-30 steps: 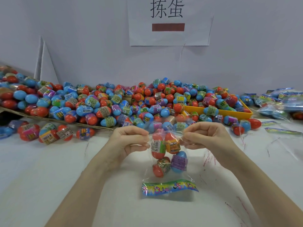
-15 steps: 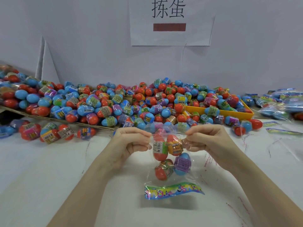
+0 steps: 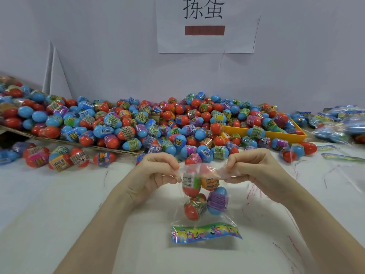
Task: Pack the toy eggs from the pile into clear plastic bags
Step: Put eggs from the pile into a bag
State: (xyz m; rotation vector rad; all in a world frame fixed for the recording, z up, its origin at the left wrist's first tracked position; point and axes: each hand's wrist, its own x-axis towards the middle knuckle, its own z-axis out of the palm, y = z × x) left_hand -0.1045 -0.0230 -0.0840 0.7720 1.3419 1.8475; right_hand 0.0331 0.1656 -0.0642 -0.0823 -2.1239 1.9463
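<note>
Toy eggs (image 3: pixel 204 192) hang in a clear plastic bag (image 3: pixel 201 218), its top pinched at nine o'clock by the left hand (image 3: pixel 156 175) and three o'clock by the right hand (image 3: pixel 254 171); one slip might spill them.

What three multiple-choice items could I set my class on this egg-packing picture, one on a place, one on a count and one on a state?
1. Where is the yellow tray?
A. Right end of the egg pile
B. Under the bag
C. Left of the left hand

2. How many toy eggs show inside the clear bag?
A. One
B. Four
C. Nine

3. What is the state of the bag?
A. Lying flat and empty
B. Held up at its top by both hands
C. Buried in the pile

Key:
1 A, the tray sits at the pile's right end, partly covered by eggs.
2 B, four eggs are visible, two upper and two lower.
3 B, the left hand and right hand each pinch the top edge, and the printed strip hangs at the bottom.
</note>
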